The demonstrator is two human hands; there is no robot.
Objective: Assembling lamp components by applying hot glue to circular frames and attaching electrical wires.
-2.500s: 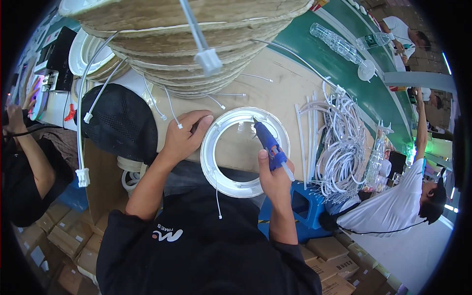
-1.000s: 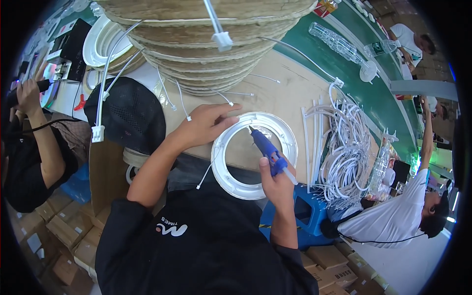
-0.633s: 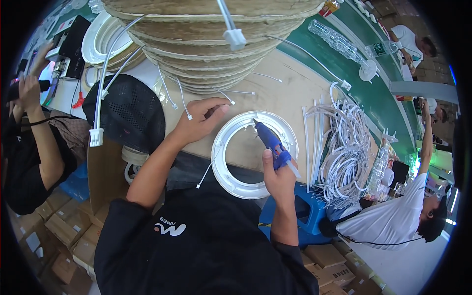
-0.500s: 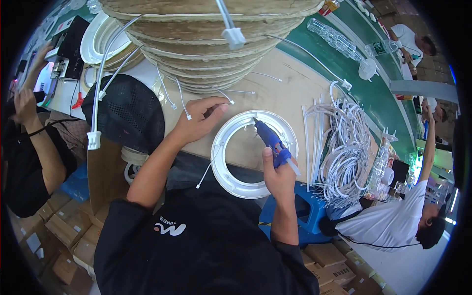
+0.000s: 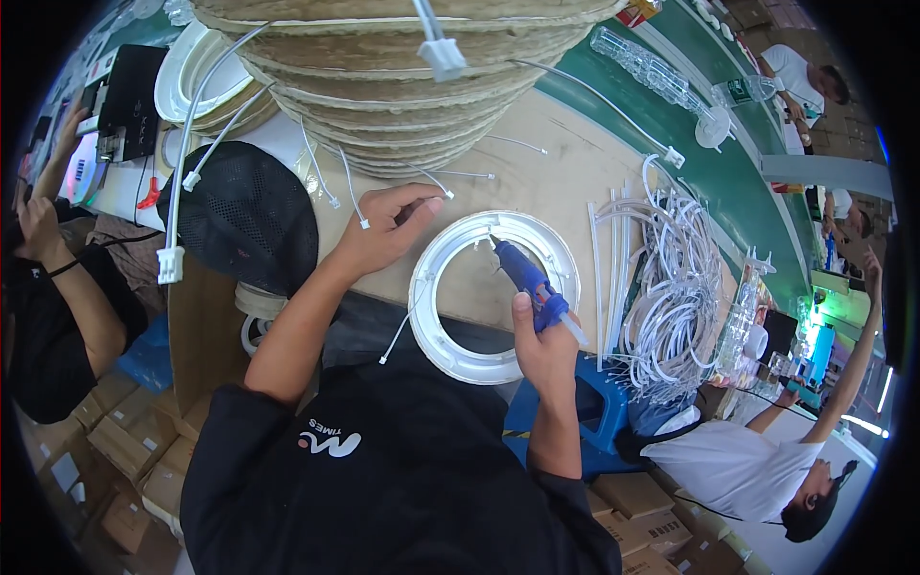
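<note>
A white plastic ring (image 5: 450, 340) lies flat at the near edge of the wooden worktable (image 5: 546, 187). My left hand (image 5: 385, 227) rests on the ring's upper left rim and pinches a thin white wire there. My right hand (image 5: 544, 347) grips a blue glue gun (image 5: 529, 280) whose nozzle points at the ring's inner top edge. A thin white wire trails from the ring's left side over the table edge.
A tall stack of woven discs (image 5: 383, 77) with dangling white connector wires stands just behind the ring. A bundle of white cables (image 5: 666, 287) lies to the right, a black mesh cap (image 5: 244, 220) to the left. Other people sit at left and lower right. Cardboard boxes (image 5: 134, 460) cover the floor.
The ring has stayed in place. My left hand slid slightly along the upper left rim, and the glue gun's nozzle stays at the ring's inner top edge.
</note>
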